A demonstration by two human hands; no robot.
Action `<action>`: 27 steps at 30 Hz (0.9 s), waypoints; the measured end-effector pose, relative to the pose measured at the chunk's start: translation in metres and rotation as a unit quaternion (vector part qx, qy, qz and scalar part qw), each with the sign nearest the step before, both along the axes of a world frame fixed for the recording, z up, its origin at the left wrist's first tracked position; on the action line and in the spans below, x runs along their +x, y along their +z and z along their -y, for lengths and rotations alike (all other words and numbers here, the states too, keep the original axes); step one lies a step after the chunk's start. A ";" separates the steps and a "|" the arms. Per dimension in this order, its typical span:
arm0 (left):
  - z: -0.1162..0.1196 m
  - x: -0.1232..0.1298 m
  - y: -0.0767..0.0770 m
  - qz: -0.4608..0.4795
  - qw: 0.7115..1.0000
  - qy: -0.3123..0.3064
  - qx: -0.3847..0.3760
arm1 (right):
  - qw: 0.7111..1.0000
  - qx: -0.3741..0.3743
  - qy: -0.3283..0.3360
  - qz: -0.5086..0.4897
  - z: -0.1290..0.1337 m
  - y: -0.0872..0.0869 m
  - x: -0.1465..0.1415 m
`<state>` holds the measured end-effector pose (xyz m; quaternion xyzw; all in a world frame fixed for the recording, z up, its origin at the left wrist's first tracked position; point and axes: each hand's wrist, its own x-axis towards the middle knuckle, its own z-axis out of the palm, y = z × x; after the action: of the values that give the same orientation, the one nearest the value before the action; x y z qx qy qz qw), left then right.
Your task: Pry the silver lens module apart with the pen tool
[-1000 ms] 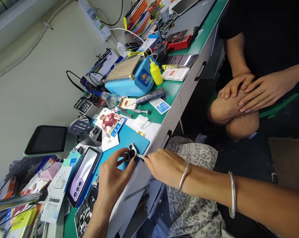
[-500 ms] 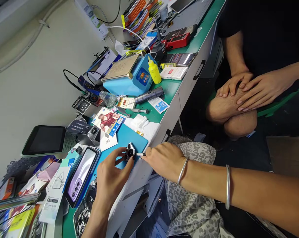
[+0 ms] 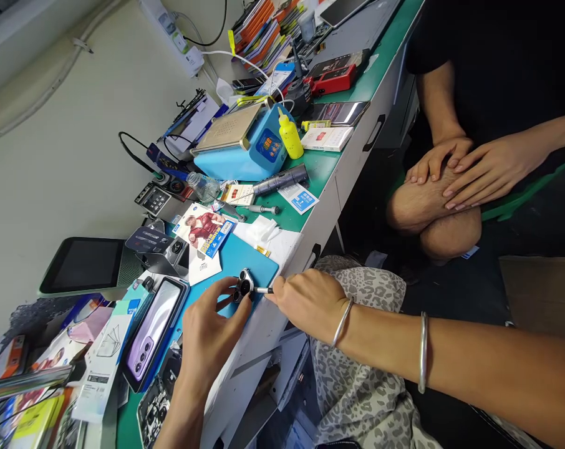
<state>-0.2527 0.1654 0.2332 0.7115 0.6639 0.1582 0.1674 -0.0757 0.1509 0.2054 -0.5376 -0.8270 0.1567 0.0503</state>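
Observation:
Over the blue mat [image 3: 255, 262], near the table's front edge, my left hand [image 3: 212, 318] pinches a small camera module [image 3: 244, 285] with dark round lenses between thumb and fingers. My right hand [image 3: 305, 299], closed, grips a thin pen-like tool [image 3: 264, 290] whose far end meets the module's right side. Its exact tip is too small to make out. Two silver bangles circle my right forearm. A printed card [image 3: 205, 231] and a white tissue [image 3: 264, 231] lie just beyond the module.
A purple phone [image 3: 144, 352] and an opened phone body [image 3: 156, 405] lie left of my left forearm. Farther back stand a blue heating station [image 3: 245, 146] and a yellow bottle [image 3: 290, 137]. Another person's hands [image 3: 492, 168] rest on a knee at the right.
The whole view has shifted very slightly. Both hands keep nearly the same hold on the module and the tool.

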 end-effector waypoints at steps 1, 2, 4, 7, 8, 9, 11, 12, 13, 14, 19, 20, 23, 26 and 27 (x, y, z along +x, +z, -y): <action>0.000 0.000 0.000 -0.001 1.000 0.000 -0.001 | 1.000 0.001 0.000 -0.001 0.000 -0.001 0.000; 0.000 0.001 0.000 -0.003 1.000 0.000 -0.001 | 1.000 0.002 -0.001 -0.003 0.000 -0.001 -0.001; 0.001 0.001 0.000 -0.012 1.000 -0.010 0.005 | 1.000 -0.001 -0.008 -0.013 0.001 -0.002 -0.001; 0.001 0.001 -0.002 -0.034 0.998 -0.043 0.034 | 0.998 -0.025 -0.034 -0.042 0.001 0.002 0.001; 0.001 0.000 -0.003 -0.040 0.997 -0.057 0.046 | 0.997 -0.041 -0.038 -0.051 0.002 0.004 0.002; 0.001 -0.002 -0.005 -0.047 0.995 -0.072 0.057 | 0.996 -0.060 -0.038 -0.056 0.002 0.006 0.004; 0.002 -0.007 -0.009 -0.062 0.989 -0.103 0.083 | 0.994 -0.088 -0.030 -0.056 0.005 0.008 0.009; 0.002 -0.010 -0.010 -0.069 0.986 -0.122 0.095 | 0.994 -0.094 -0.027 -0.053 0.006 0.009 0.012; 0.003 -0.012 -0.011 -0.074 0.981 -0.145 0.107 | 0.994 -0.093 -0.028 -0.050 0.008 0.009 0.015; 0.004 -0.014 -0.011 -0.079 0.975 -0.171 0.118 | 0.994 -0.093 -0.032 -0.048 0.009 0.009 0.018; 0.010 -0.020 -0.007 -0.096 0.953 -0.260 0.124 | 0.991 -0.118 -0.043 -0.039 0.007 0.009 0.023; 0.010 -0.020 -0.006 -0.098 0.953 -0.262 0.118 | 0.991 -0.122 -0.035 -0.037 0.005 0.009 0.022; 0.010 -0.019 -0.007 -0.093 0.954 -0.258 0.121 | 0.991 -0.126 -0.020 -0.030 -0.001 0.008 0.018; 0.008 -0.020 -0.008 -0.081 0.954 -0.261 0.125 | 0.991 -0.131 -0.028 -0.028 -0.004 0.006 0.016; 0.007 -0.020 -0.008 -0.078 0.954 -0.261 0.121 | 0.990 -0.135 -0.031 -0.029 -0.004 0.005 0.016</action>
<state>-0.2730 0.1585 0.2247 0.8851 0.4418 0.1318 0.0631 -0.0596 0.1550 0.2101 -0.5604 -0.7793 0.2804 0.0061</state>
